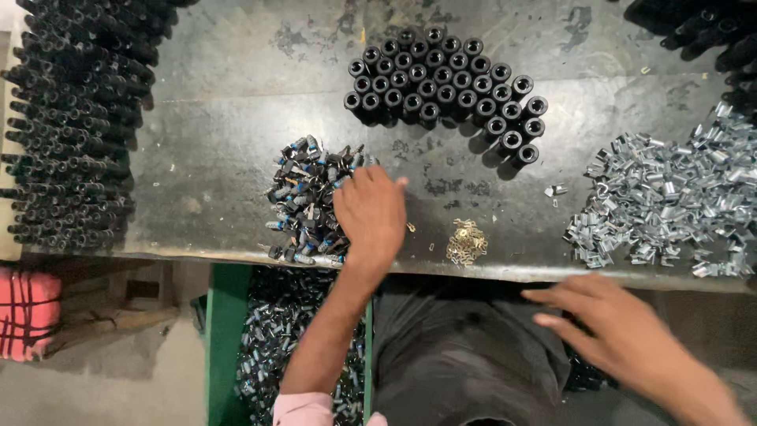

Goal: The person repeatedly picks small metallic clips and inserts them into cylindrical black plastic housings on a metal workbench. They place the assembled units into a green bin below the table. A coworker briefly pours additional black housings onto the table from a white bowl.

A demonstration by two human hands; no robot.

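Observation:
My left hand (371, 214) rests palm down on the dark metal table (229, 142), its fingers reaching into a heap of small dark and silver-blue parts (303, 197). Whether it grips any of them is hidden under the palm. My right hand (611, 331) hovers below the table's front edge, fingers spread, holding nothing. Beyond my left hand, a cluster of black tubes (441, 83) stands upright. A tiny pile of brass bits (466, 241) lies between my hands near the edge.
A spread of shiny silver metal clips (670, 201) covers the right side. Stacks of black tubes (75, 118) lie at the left, more at the top right (702, 28). A green bin (229, 331) of small parts sits below the table.

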